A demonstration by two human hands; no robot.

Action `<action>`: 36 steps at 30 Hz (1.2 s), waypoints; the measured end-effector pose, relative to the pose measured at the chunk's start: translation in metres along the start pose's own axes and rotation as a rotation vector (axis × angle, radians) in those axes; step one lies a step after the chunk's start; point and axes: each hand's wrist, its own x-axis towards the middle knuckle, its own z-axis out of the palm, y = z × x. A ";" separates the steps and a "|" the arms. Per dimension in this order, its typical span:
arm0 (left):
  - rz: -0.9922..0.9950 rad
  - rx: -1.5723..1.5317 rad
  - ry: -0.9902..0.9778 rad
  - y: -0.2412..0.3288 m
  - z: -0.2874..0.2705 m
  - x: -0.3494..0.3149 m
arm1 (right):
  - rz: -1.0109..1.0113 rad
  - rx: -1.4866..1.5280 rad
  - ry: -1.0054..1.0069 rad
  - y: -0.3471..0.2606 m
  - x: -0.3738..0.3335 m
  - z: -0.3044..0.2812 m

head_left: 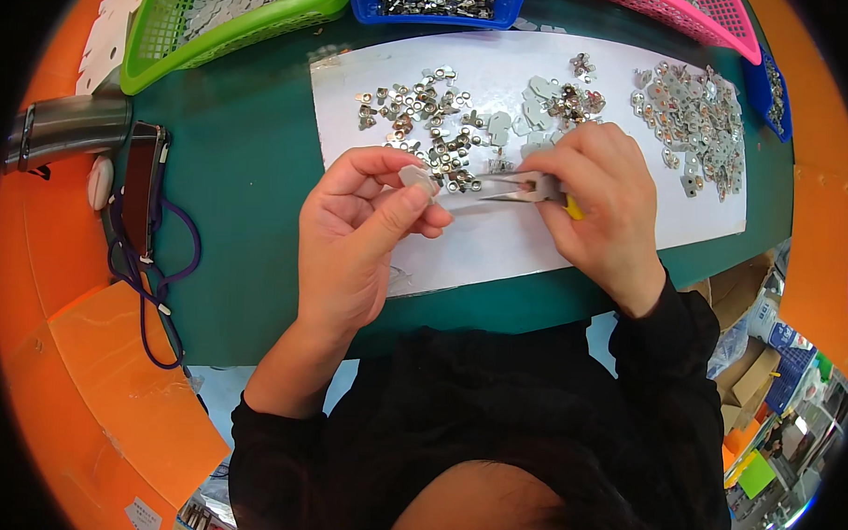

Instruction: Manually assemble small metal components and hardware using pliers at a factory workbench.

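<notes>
Grey flat piece (415,178), held above the left part of the white sheet (509,240), pinched between thumb and forefinger of the left hand (351,225). Other fingers of that hand loosely curled behind, over the same part of the white sheet. Over the middle of the white sheet, right hand (608,201) wrapped around pliers (537,186) with a yellow handle (574,208); tips pointed toward the grey flat piece, just apart from it. Cannot tell exactly how the underside fingers of the right hand lie.

On the left half of the white sheet, scattered small metal clips (430,102); near its middle, loose grey plates (534,110); on its right end, a heap of plates with metal fittings (700,125). Beyond the white sheet's far edge, a green basket (264,30), a blue tray (437,22) and a pink basket (694,30). Well left of the white sheet, on the green tabletop (237,258), a phone (142,185) beside a purple cord (194,229).
</notes>
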 end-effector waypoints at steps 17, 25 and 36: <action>-0.227 -0.359 -0.104 -0.003 0.000 -0.003 | 0.026 0.290 0.234 -0.033 0.012 0.016; -0.246 -0.350 -0.098 -0.001 0.001 -0.001 | -0.157 0.058 0.242 -0.033 0.011 0.015; -0.104 -0.098 -0.082 -0.005 0.004 -0.004 | -0.172 0.092 0.167 -0.027 0.016 0.008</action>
